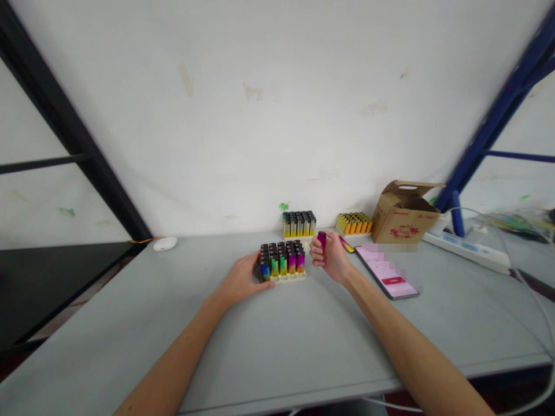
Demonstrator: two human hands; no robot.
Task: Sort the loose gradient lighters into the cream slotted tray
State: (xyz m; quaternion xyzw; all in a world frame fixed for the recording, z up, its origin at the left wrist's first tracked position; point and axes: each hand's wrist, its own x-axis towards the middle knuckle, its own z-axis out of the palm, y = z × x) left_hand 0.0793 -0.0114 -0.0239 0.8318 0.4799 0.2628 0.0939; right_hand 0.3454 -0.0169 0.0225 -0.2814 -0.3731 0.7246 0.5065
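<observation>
A pale tray stands on the table, filled with upright lighters whose bodies run from blue and green to pink, with black tops. My left hand grips the tray's left side, its thumb along the front edge and its other fingers partly hidden behind the lighters. Just right of the tray, my right hand is closed around a purple lighter, its dark top showing above the fingers. Behind that hand another multicoloured lighter lies on the table.
Against the wall stand a tray of clear and yellow lighters and a tray of yellow-orange battery-like cylinders. An open cardboard box, a phone and a white power strip are at right. A white oval case lies left.
</observation>
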